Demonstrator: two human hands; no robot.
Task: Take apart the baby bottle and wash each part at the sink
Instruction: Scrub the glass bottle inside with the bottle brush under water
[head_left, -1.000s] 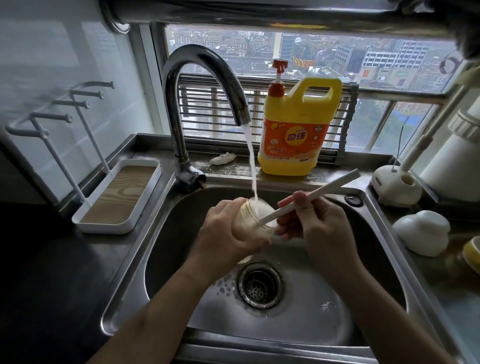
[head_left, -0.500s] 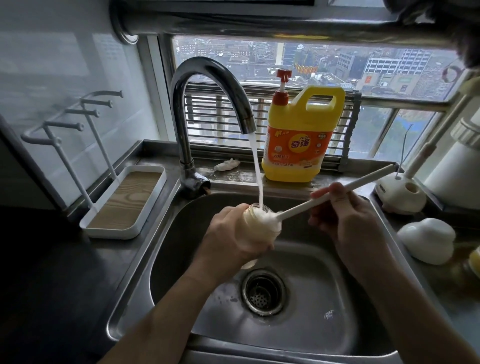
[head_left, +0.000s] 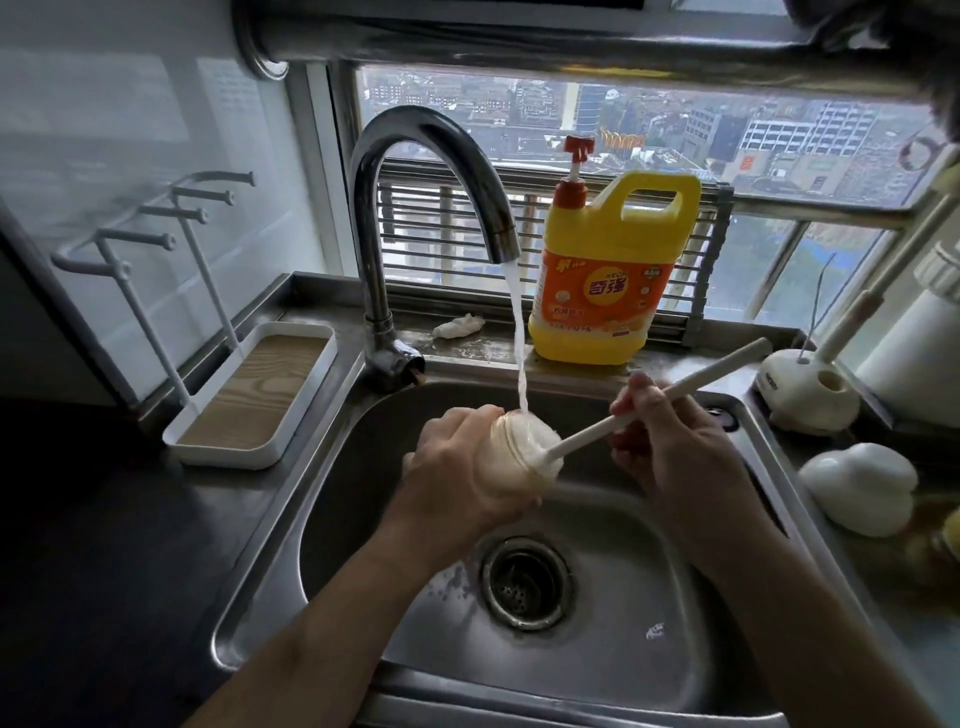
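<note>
My left hand (head_left: 457, 467) grips the clear baby bottle body (head_left: 517, 457) over the steel sink (head_left: 675, 623), its mouth tilted up to the right under the running water (head_left: 519, 353) from the tap (head_left: 415, 171). My right hand (head_left: 675, 452) holds the white handle of a bottle brush (head_left: 665, 400). The brush head sits at the bottle's mouth, partly inside. A white rounded bottle part (head_left: 862, 486) lies on the counter at the right.
A yellow dish soap jug (head_left: 608, 275) with a red pump stands on the ledge behind the sink. A white drying rack (head_left: 249, 400) with pegs stands at the left. A white brush holder (head_left: 805, 389) sits at the right. The drain strainer (head_left: 524, 582) lies below the hands.
My right hand has drawn the brush back out to the right, so the brush head went from deep in the bottle to its mouth. The bottle stays under the water.
</note>
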